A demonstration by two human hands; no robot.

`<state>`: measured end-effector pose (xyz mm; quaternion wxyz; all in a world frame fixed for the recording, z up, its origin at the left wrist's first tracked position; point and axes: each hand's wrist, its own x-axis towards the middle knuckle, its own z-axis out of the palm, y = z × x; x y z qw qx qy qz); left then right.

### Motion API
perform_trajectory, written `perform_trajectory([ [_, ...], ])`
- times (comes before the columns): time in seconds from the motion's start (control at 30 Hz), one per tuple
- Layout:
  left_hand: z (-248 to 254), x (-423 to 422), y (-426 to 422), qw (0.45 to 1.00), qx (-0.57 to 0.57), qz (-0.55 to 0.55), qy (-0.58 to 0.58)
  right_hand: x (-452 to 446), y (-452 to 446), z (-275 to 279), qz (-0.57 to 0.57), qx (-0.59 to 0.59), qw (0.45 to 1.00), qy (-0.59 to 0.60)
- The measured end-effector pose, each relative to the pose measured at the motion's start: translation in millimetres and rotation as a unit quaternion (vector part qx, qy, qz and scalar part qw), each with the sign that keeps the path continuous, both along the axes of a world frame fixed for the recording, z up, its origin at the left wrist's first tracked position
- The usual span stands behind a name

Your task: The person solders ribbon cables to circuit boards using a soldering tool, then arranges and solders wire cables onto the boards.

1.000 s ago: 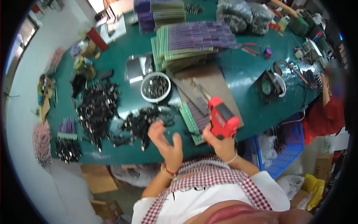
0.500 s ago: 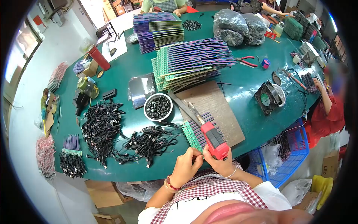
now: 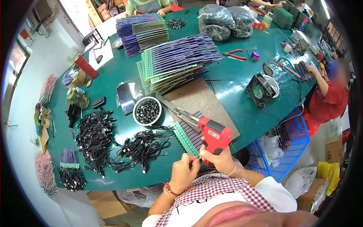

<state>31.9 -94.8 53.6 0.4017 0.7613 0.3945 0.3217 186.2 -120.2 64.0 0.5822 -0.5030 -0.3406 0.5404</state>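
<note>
My right hand (image 3: 221,160) is wrapped around the handle of a red soldering gun (image 3: 214,133), whose long metal nose points away over the board, up and to the left. My left hand (image 3: 183,172) is pinched closed at the near end of a green circuit board strip (image 3: 185,140); whatever its fingertips hold is hidden. Dark purple wires (image 3: 196,134) run from the strip, partly under the gun. Strip and wires lie on a brown board (image 3: 208,100). Left of them sit a pile of black USB cables (image 3: 145,149) and a white bowl (image 3: 147,111) of small black parts.
Tall stacks of wired circuit strips (image 3: 177,60) stand beyond the board. A small fan (image 3: 261,90), red pliers (image 3: 235,55) and a soldering iron (image 3: 289,70) lie to the right. A blue basket (image 3: 285,151) is beside the table. A co-worker in red (image 3: 327,98) sits at the right.
My right hand has turned the soldering gun, so its handle now shows in my grip. My left hand stays pinched near the strip's end. The whole view has shifted slightly.
</note>
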Motion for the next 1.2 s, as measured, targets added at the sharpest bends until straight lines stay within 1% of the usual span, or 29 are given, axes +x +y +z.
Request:
perform_trajectory([
  [0.03,-2,4,1,0.998,-0.050,-0.008,-0.031,2,2,2,0.001,0.008,1.000,0.001],
  [0.07,2,9,0,0.991,-0.105,-0.016,-0.078,2,3,4,-0.010,0.000,0.998,0.058],
  [0.1,5,10,1,0.988,-0.128,-0.017,-0.081,2,4,6,-0.016,-0.010,0.993,0.115],
  [0.17,4,9,4,0.983,-0.152,-0.018,-0.100,0,4,8,-0.013,-0.004,0.994,0.106],
  [0.2,5,5,4,0.984,-0.152,-0.021,-0.094,-1,3,7,-0.020,-0.008,0.997,0.070],
  [0.27,5,6,8,0.992,-0.107,-0.004,-0.068,1,-2,1,-0.046,-0.005,0.999,-0.006],
  [0.3,4,8,8,0.991,-0.108,0.011,-0.084,1,-4,1,-0.042,-0.017,0.999,-0.024],
  [0.37,4,7,11,0.992,-0.107,0.012,-0.062,5,-4,-1,-0.026,0.024,0.997,-0.069],
  [0.4,7,8,11,0.993,-0.111,0.011,-0.050,6,-5,1,-0.014,0.000,0.999,-0.037],
  [0.43,7,10,11,0.993,-0.112,-0.001,-0.047,5,-7,0,-0.026,-0.001,0.999,-0.035],
  [0.5,8,11,13,0.999,-0.038,-0.001,-0.035,3,-6,-3,-0.047,0.009,0.999,-0.012],
  [0.53,8,13,13,0.999,-0.005,0.002,-0.035,4,-6,-9,-0.042,0.002,0.998,-0.055],
  [0.57,10,15,14,0.999,-0.004,0.009,-0.035,4,-7,-12,-0.036,0.003,0.998,-0.055],
  [0.67,19,16,14,0.998,0.062,-0.002,-0.029,3,-11,-13,-0.050,0.001,0.997,-0.066],
  [0.77,19,12,14,0.998,0.058,-0.019,-0.010,5,-11,-10,-0.037,-0.011,0.995,-0.087],
  [0.87,14,11,12,0.996,0.083,-0.019,0.002,4,-14,-9,-0.060,0.011,0.991,-0.122],
  [0.93,13,14,8,0.996,0.083,-0.014,-0.001,4,-12,1,-0.051,-0.015,0.996,-0.069],
  [0.97,16,15,7,0.998,0.067,-0.010,-0.001,4,-12,2,-0.046,-0.030,0.996,-0.071],
  [1.03,14,15,10,0.997,0.074,0.014,0.002,1,-11,-1,-0.077,0.024,0.996,-0.036],
  [1.1,19,16,21,0.993,0.108,0.044,-0.017,1,-7,-7,-0.090,0.039,0.995,-0.008],
  [1.17,13,10,35,0.990,0.109,0.089,-0.027,14,-4,5,-0.026,0.034,0.998,-0.052],
  [1.2,14,8,41,0.990,0.095,0.095,-0.043,16,-1,9,-0.043,0.036,0.997,-0.047],
])
